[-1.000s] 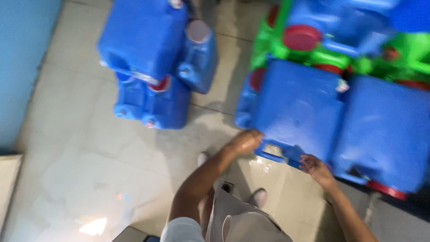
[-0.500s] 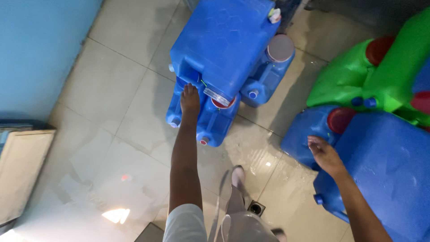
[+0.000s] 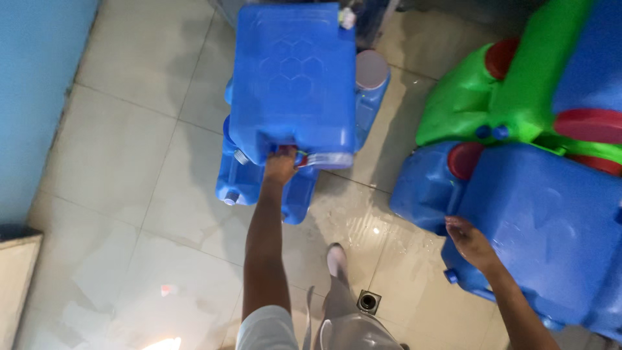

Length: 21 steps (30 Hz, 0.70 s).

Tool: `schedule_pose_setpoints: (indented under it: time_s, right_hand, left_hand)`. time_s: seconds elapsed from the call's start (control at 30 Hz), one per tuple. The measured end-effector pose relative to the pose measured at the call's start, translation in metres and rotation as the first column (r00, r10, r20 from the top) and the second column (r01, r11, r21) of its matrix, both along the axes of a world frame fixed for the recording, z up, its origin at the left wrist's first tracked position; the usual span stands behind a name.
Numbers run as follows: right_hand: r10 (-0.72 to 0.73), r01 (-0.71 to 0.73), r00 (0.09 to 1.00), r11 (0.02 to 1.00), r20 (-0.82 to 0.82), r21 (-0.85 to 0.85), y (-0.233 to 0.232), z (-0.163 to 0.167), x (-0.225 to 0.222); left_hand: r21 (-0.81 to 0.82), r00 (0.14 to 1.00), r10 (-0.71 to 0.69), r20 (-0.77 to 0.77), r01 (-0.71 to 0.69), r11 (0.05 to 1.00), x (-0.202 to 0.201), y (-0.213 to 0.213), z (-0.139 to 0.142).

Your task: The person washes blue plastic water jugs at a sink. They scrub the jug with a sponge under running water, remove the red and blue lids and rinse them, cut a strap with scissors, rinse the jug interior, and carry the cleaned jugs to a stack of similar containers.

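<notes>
Large pale beige floor tiles [image 3: 123, 149] are covering the ground, with darker grout lines running between them; the surface is lying wet and glossy near the centre, where reflections are showing; a bright patch of light [image 3: 162, 343] is glaring off the tiles at the bottom edge; a small round floor drain [image 3: 367, 301] is sitting in the tiles near the bottom; a light blue wall [image 3: 35, 97] is running along the left side; a pale flat panel [image 3: 14, 285] is lying at the lower left corner.
</notes>
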State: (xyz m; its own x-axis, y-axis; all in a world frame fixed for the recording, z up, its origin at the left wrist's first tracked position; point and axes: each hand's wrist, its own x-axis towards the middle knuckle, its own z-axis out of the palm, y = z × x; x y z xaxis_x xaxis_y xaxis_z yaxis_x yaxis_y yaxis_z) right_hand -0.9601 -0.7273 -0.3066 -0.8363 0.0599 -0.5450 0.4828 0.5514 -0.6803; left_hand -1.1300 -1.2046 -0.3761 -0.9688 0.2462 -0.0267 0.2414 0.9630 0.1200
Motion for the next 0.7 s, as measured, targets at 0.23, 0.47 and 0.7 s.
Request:
schedule_pose_setpoints:
  time_s: [0.23,0.47,0.7]
  right_hand:
    - [-0.079,0.082,0.984,0.996,-0.158,0.018,0.078,0.059,0.08]
    - [-0.341,0.283,0.873,0.936,-0.349,-0.208,0.22,0.124,0.267]
    - [-0.702,0.638,0.564,0.705,-0.436,-0.31,0.357,0.192,0.568]
  left_hand:
    - [0.141,0.983,0.018,-0.18,0.008,0.99,-0.03,0.054,0.165]
    - [0.828,0.953,-0.002,-0.304,0.265,0.494,0.089,0.151,0.371]
    - [0.977,0.943,-0.269,-0.197,0.212,0.028,0.244,0.456,0.446]
